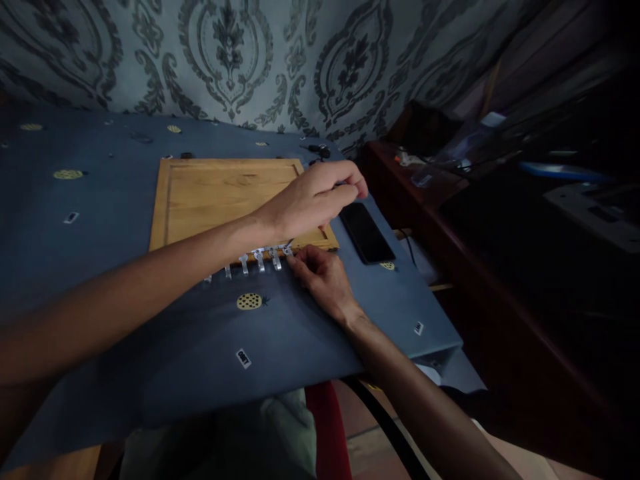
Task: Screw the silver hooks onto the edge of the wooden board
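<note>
A row of several small silver metal pieces (253, 259) lies on the blue cloth along the near edge of a wooden board (220, 193). My right hand (323, 277) rests on the cloth at the row's right end, fingers pinched on the last piece. My left hand (315, 197) hovers over the board's right corner, reaching across, fingers curled together in a pinch; what they hold is too small to make out. A thin dark tip shows just under that hand.
A black phone (367, 232) lies right of the board. The blue cloth (100, 220) with pineapple prints covers the table. Dark small items (317, 151) sit by the patterned wall. A dark cluttered shelf (450, 180) stands to the right. The table edge drops off near me.
</note>
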Available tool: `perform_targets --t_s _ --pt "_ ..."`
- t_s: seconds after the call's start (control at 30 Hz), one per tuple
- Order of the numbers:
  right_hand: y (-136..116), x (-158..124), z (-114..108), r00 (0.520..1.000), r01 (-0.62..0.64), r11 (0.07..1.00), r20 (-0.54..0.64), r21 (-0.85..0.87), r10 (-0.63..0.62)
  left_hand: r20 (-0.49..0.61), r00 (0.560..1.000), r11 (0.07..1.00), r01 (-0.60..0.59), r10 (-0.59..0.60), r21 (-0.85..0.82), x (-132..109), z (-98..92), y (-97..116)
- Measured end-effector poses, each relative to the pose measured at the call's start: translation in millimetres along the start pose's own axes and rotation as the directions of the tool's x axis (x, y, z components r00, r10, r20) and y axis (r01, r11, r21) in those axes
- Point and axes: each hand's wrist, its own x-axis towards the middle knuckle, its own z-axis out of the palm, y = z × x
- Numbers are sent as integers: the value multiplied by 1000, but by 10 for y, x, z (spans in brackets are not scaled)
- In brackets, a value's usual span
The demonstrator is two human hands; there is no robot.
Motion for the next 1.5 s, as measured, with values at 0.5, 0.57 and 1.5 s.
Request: perform_targets --t_s 0.5,0.57,1.5 --pt "-2 12 2 1000 20 1000 6 -6 -20 249 953 924 67 -170 375 -71 -410 175" --pt "-7 12 0 1000 22 1000 8 -8 -22 249 950 918 81 -189 389 -81 -418 192" --pt "-28 9 1 1000 24 1000 2 10 -24 24 990 984 139 -137 -112 -117 -140 137"
